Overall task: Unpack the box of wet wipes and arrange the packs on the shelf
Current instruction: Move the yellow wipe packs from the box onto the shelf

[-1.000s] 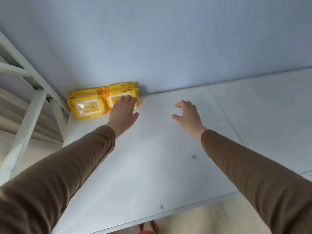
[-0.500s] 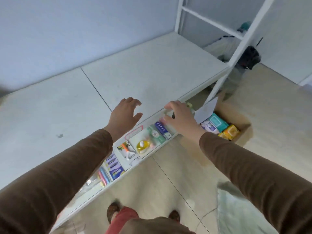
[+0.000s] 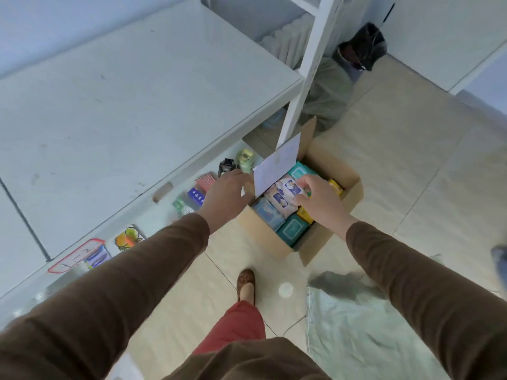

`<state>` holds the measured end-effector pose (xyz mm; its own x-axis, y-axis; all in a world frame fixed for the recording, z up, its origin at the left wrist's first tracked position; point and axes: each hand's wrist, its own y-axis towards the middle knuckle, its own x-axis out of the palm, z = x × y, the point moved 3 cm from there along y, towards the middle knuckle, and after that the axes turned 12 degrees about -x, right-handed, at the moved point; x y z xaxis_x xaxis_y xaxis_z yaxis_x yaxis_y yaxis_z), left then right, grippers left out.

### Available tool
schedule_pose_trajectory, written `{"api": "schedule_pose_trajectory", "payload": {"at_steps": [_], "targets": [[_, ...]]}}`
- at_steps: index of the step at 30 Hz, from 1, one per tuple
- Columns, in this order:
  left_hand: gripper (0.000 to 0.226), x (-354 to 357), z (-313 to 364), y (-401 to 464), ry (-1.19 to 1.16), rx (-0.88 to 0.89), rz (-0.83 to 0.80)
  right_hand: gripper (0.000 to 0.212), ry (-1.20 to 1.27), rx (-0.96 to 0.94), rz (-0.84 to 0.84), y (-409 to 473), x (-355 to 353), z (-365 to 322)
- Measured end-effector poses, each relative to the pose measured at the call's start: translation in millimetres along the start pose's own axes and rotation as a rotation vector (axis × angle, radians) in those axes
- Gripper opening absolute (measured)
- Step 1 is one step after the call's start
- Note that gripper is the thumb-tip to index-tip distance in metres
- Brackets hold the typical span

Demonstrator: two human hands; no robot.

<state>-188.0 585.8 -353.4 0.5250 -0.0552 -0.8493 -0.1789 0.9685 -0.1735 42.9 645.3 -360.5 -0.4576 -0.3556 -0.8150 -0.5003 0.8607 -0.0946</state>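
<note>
Both hands, raised over the shelf edge half a second ago, are now lowered to the cardboard box [image 3: 323, 244] on the floor beside the shelf [image 3: 131, 86]. A pink-and-white pack of wipes [image 3: 282, 194] lying in the box is pinched by the fingers of the right hand [image 3: 321, 200]. The left hand [image 3: 227, 194] is spread loosely at the box's near rim, beside a raised pale flap [image 3: 277, 167], with nothing gripped. Teal, blue and yellow packs are seen packed around the pink one.

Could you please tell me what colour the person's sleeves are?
Brown, on both sleeves, seen clearly in the head view.
</note>
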Motion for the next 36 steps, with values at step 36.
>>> {"api": "schedule_pose_trajectory", "payload": {"at_steps": [36], "targets": [[0.04, 545.5, 80.0, 234.8, 0.149, -0.66, -0.323, 0.049, -0.655, -0.425, -0.812, 241.3, 137.4, 545.6]]}}
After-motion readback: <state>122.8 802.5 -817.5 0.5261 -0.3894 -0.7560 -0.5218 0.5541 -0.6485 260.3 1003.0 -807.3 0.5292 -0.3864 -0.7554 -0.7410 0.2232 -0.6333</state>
